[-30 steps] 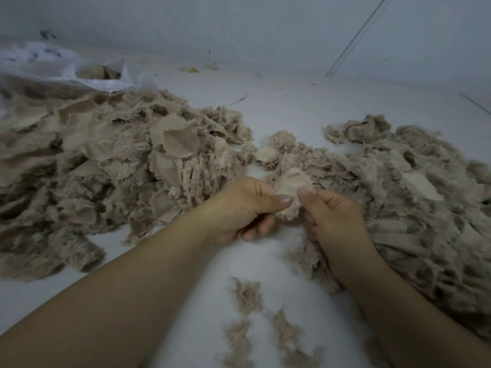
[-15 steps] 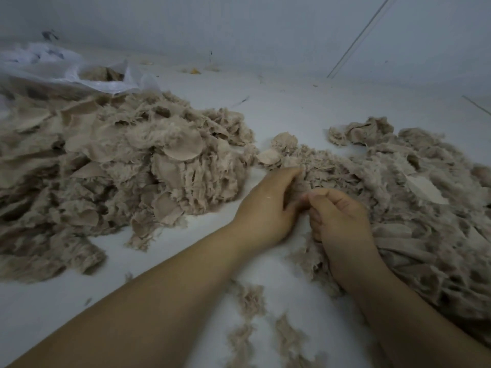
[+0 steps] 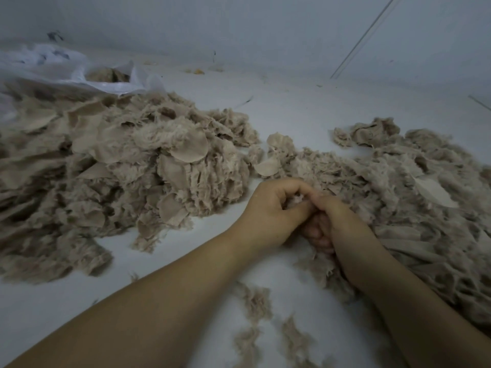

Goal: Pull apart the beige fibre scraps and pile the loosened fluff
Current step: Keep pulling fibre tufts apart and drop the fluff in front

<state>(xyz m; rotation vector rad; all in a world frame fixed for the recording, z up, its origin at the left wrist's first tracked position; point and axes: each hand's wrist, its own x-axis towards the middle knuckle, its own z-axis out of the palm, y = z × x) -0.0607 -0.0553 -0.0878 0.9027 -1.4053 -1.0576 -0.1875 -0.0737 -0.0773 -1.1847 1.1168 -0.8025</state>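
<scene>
A big heap of beige fibre scraps (image 3: 111, 171) fills the left of the white surface. A second, flatter spread of beige scraps (image 3: 398, 197) lies on the right. My left hand (image 3: 268, 216) and my right hand (image 3: 337, 224) meet at the near edge of the right spread. Both have curled fingers closed on a small pale tuft of fibre (image 3: 297, 200) between them; most of the tuft is hidden by the fingers.
A crumpled clear plastic bag (image 3: 61, 73) holding more scraps lies at the back left. Loose strands of fluff (image 3: 255, 309) lie on the white surface (image 3: 292, 107) near my forearms. A wall rises behind, with a thin pale rod (image 3: 364, 38) leaning at the back right.
The scrap held up between both hands a second ago is gone from view. My left hand reached into the right spread with straight fingers, then curled beside my right hand on a small tuft.
</scene>
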